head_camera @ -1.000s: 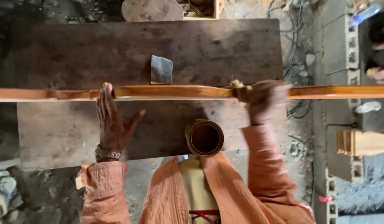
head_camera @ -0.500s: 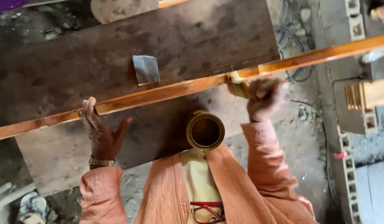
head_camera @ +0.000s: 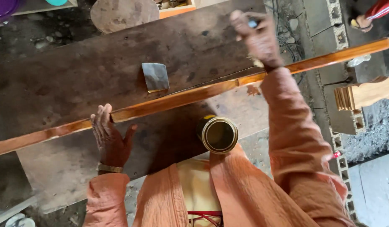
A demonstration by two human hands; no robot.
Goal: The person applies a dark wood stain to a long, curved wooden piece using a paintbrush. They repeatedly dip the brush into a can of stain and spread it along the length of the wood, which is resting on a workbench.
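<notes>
A long glossy orange-brown wooden strip (head_camera: pixel 182 97) lies slantwise across a dark wooden board (head_camera: pixel 77 80). My left hand (head_camera: pixel 111 138) rests on the strip's near edge, fingers spread over it. My right hand (head_camera: pixel 256 35) is raised beyond the strip, fist closed around a small object with a pale wad showing under the wrist; what it is I cannot tell. An open round tin (head_camera: pixel 218 134) of dark liquid stands close to my body, between my arms. A small grey square sheet (head_camera: pixel 155 77) lies on the board just past the strip.
A round wooden disc (head_camera: pixel 125 14) sits at the board's far edge. Stacked pale turned wooden pieces (head_camera: pixel 362 93) lie at the right on concrete blocks. Another person's hand (head_camera: pixel 362 21) shows at the top right. Rubble and cables cover the ground around.
The strip has tilted further, its right end swinging away. My right hand lifted off the strip and moved up past it. My left hand stays on the strip.
</notes>
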